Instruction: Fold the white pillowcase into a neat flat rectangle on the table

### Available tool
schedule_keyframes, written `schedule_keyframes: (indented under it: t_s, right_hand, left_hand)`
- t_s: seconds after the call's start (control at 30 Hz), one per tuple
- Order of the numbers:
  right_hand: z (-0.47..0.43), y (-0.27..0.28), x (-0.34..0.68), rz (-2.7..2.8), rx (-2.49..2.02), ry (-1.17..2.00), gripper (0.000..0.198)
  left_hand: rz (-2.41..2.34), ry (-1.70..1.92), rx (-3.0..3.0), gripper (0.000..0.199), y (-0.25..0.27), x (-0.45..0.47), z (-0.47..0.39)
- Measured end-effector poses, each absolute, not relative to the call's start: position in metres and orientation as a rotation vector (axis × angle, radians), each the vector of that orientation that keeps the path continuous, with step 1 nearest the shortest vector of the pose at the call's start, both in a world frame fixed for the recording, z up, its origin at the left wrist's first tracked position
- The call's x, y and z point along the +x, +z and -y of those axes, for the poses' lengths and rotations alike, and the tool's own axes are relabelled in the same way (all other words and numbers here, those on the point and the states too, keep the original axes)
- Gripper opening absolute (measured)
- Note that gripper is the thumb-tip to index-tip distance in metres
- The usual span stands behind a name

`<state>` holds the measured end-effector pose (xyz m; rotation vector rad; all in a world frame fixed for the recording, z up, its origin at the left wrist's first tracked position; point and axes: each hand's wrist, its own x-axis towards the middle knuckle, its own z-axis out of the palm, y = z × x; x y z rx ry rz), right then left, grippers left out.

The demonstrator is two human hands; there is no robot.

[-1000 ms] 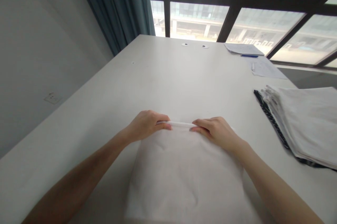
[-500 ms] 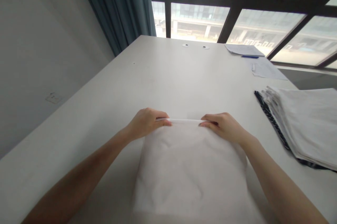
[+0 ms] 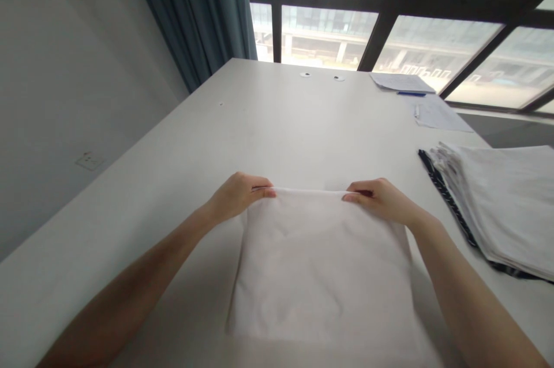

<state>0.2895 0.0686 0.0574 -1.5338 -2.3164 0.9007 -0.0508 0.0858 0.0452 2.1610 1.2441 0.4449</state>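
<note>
a big white table (image 3: 277, 126) fills most of the view, with a grey wall on the left, a blue curtain (image 3: 203, 10) in the corner and a big window (image 3: 389, 4) behind it. on the right side of the table sits a stack of folded cloths (image 3: 502, 201), white on top with a dark striped one at the bottom. far back by the window lie some papers (image 3: 428, 108) and a blue pen (image 3: 411, 93). in the middle, near the person, lies a white cloth (image 3: 320, 264), folded flat on the table. the left hand (image 3: 240, 195) pinches its far left corner, fingers closed on the edge. the right hand (image 3: 383, 199) pinches the far right corner the same way. the far edge looks pulled straight between them, maybe lifted a little, but it is hard to tell.
</note>
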Motion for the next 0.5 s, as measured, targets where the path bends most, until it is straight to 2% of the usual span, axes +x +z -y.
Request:
schedule_keyframes:
  t_s: [0.3,0.5]
  right_hand:
    - [-0.074,0.051,0.301,2.226,-1.629,0.961,0.044]
    - [-0.079,0.045,0.317,2.196,-1.693,1.080,0.047]
  left_hand:
    - [-1.130,0.247,1.874,0.040,0.048,-0.069,-0.098]
    - [-1.205,0.279,1.892,0.035,0.043,-0.069,-0.100]
